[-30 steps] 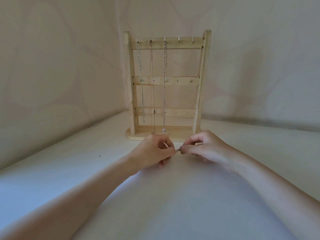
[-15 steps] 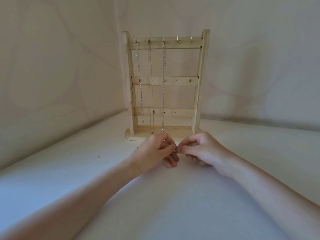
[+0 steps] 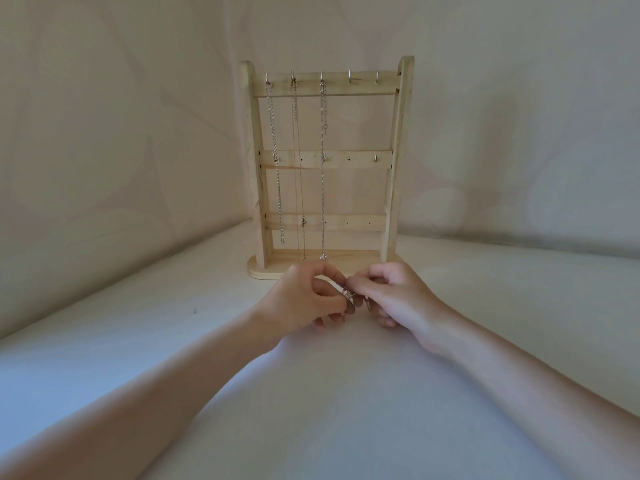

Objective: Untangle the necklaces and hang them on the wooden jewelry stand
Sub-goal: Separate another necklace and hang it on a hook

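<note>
Mostly hidden — necklace (image 3: 348,294) between both hands' fingers (image 3: 332,299).

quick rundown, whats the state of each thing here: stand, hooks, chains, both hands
wooden jewelry stand: upright on the white surface
top-rail hooks: three on the left hold chains, two on the right bare
hung necklaces: three, hanging straight, apart
left hand: grip pinched on a small metal piece
right hand: grip pinched on the same piece
metal piece: held between both hands, kind unclear
</note>
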A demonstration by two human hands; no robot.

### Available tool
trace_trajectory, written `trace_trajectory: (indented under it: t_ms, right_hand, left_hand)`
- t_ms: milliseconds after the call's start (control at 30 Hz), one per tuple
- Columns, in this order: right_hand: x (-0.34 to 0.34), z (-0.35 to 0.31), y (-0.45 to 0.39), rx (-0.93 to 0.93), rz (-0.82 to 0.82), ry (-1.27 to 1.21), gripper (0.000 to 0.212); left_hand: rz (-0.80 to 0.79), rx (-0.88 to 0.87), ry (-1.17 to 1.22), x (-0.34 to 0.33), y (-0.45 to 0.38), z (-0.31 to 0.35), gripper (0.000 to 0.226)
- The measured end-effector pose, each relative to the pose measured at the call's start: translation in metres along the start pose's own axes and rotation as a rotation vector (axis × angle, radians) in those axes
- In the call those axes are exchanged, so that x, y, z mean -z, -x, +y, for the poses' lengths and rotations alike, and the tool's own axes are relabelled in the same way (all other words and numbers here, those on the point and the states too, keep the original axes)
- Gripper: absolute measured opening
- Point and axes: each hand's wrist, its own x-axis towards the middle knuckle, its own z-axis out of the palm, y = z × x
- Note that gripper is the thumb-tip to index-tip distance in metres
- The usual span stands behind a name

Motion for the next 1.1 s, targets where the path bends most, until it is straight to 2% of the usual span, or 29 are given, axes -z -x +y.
trace_trajectory:
  t_ms: [200,467,633,767,833,933,1033,1100]
  right_hand:
    - [0.0011,0.0022,-0.0013,0.077,0.145,-0.027,0.016]
    - [0.0042,-0.0016,-0.0006,-0.028,-0.078,-0.012,0.015]
    - [0.0066,-0.0032,0.0004,-0.055,-0.204,-0.023,0.012]
    - [0.0072,-0.0035,-0.0001,-0.056,-0.186,-0.073,0.012]
    - [0.0073,-0.0036,-0.0011,-0.070,-0.139,-0.089,0.015]
    - [0.0069,-0.0029,-0.0021,-0.095,-0.109,-0.102,0.018]
    - [0.0063,-0.0012,-0.0022,-0.087,-0.091,-0.061,0.014]
    - [0.0056,-0.0010,-0.0015,-0.052,-0.060,0.005,0.012]
  left_hand:
    - [0.076,0.064,0.015,-0.0010,-0.0033,-0.0025,0.011]
    - [0.158,0.116,0.072,0.0037,-0.0042,0.0007,0.025]
    - [0.155,0.138,0.221,0.0023,-0.0036,0.0029,0.023]
    - [0.078,0.179,0.494,0.0038,-0.0043,0.0052,0.020]
    - [0.027,0.209,0.557,0.0038,-0.0036,0.0054,0.015]
    - [-0.034,0.200,0.506,0.0025,-0.0037,0.0040,0.004]
    - [-0.036,0.183,0.461,0.0055,-0.0025,0.0029,0.012]
    - [-0.031,0.152,0.322,0.0067,-0.0021,0.0021,0.018]
